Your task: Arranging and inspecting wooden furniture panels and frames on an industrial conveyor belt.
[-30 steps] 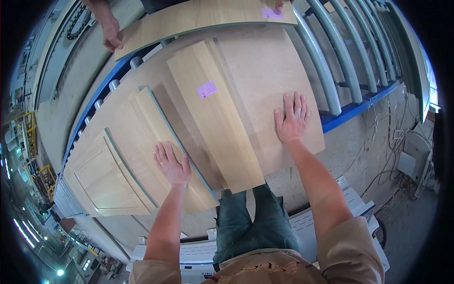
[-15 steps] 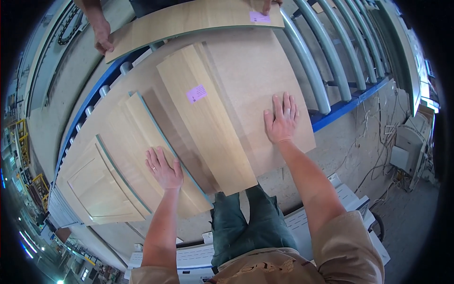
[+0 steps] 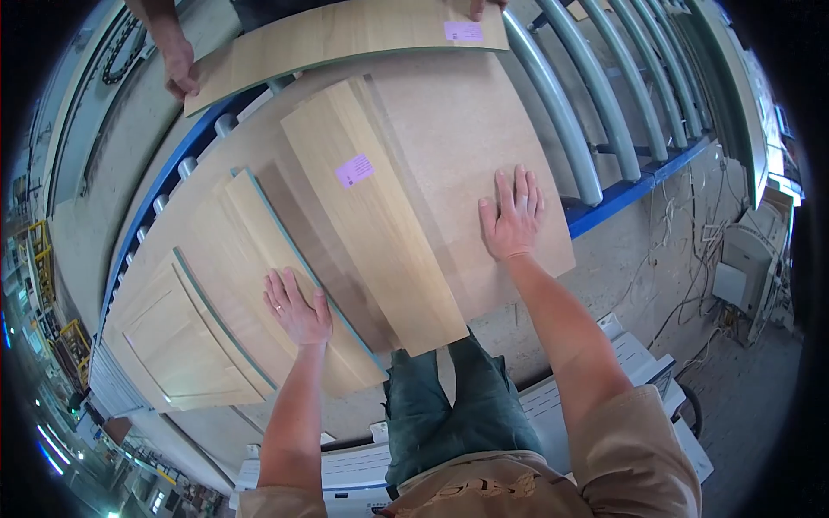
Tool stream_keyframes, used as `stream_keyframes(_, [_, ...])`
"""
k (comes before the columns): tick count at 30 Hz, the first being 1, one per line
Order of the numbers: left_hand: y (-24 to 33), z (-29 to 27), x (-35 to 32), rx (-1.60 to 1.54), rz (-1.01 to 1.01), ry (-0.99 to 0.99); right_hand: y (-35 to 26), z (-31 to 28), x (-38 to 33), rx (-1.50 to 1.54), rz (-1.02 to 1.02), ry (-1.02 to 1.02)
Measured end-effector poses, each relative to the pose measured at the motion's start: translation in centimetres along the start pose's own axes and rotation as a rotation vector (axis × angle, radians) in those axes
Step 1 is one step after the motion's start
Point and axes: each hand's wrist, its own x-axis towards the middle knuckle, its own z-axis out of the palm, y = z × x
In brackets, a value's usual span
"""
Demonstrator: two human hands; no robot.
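A lilac label (image 3: 354, 170) sits on the narrow wooden board (image 3: 389, 246); beyond that board, a second lilac label (image 3: 463, 31) marks a wooden panel (image 3: 345, 36). Nearer than the board, a shirt (image 3: 557, 499) bears print (image 3: 496, 488). None is legible.

Four wood-grain panels (image 3: 380, 233) (image 3: 259, 224) (image 3: 186, 337) (image 3: 345, 34), two lilac labels (image 3: 354, 170) (image 3: 464, 31), one broad tan board (image 3: 449, 104), your two bare hands (image 3: 299, 309) (image 3: 515, 223) and a co-worker's two hands (image 3: 180, 71) are before you.

The brown base board (image 3: 453, 129) lies widely bare between the labelled plank (image 3: 389, 233) and its right edge — only the right hand (image 3: 513, 223) lies flat there. Left of the plank, which juts past the near edge, a narrower strip runs clear to the green-edged panel (image 3: 252, 220). Along the far edge, a held panel (image 3: 363, 34) bars the way.
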Motion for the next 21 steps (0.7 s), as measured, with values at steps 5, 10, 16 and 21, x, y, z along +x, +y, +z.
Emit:
stream_keyframes(5, [0.26, 0.01, 0.05, 0.002, -0.004, -0.006, 0.24, 0.18, 0.19, -0.006, -0.02, 0.018])
stream_keyframes(10, [-0.19, -0.28, 0.16, 0.014, -0.018, -0.018, -0.26, 0.69, 0.0, -0.047, -0.027, 0.017])
stream_keyframes(16, [-0.21, -0.47, 0.43, 0.001, -0.056, -0.052, -0.31, 0.52, -0.05, -0.081, -0.063, 0.047])
stream_keyframes(21, [0.01, -0.67, 0.33, -0.024, -0.072, -0.036, -0.37, 0.66, -0.12, -0.092, -0.085, 0.073])
